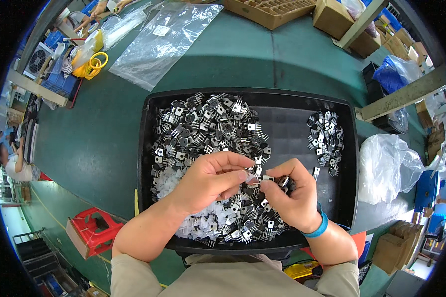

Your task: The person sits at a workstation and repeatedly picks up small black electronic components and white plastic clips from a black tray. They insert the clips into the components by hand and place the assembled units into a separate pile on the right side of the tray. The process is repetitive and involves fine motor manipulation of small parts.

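Note:
A black tray (292, 106) lies on the green table in front of me. A large heap of small black-and-silver components (203, 128) with metal legs fills its left half, mixed with small white pads (169, 184). A smaller pile of the same components (325, 141) sits at the tray's right side. My left hand (210, 180) and my right hand (289, 195) meet over the heap, fingertips pinched together. My right hand grips one component (282, 181). My left fingertips hold a small white pad (251, 176) against it.
Clear plastic bags (163, 42) lie on the green table (94, 143) beyond the tray. A crumpled bag (389, 168) sits to the right. A cardboard tray (270, 11) and boxes (334, 17) stand at the far edge. A red stool (94, 230) is at lower left. Another person (12, 163) sits far left.

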The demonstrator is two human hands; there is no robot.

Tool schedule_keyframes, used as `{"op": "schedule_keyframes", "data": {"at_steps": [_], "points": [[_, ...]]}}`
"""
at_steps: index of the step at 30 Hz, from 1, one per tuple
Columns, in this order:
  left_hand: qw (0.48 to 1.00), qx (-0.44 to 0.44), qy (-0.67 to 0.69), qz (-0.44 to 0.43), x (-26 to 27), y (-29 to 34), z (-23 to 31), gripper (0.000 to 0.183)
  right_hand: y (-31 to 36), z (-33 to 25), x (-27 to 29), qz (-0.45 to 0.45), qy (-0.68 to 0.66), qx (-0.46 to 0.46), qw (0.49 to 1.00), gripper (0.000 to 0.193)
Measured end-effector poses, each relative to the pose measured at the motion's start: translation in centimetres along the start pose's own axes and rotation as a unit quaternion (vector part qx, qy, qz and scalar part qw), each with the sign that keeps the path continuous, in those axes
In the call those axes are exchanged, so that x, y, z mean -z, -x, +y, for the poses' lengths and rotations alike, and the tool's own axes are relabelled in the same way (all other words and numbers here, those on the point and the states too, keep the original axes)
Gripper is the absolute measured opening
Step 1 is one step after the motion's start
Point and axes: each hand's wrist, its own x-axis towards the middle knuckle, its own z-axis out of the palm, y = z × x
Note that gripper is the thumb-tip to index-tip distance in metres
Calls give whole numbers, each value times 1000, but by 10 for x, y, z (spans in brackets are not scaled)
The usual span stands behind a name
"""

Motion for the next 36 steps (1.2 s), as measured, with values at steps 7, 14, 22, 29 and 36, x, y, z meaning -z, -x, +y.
{"op": "schedule_keyframes", "data": {"at_steps": [7,14,22,29,36], "points": [[999,14,-36,-21,0,1,1,23,-2,7,-5,12,15,52,998,16],[995,25,-79,-60,-1,2,-3,24,-2,4,-5,-7,57,118,991,14],[998,45,7,-49,3,3,2,13,-1,2,0,6,-13,91,996,15],[997,33,-32,-56,6,5,-2,6,-3,4,0,-47,22,89,995,16],[994,7,-104,-46,3,5,-3,3,-5,9,-2,-92,0,115,989,15]]}}
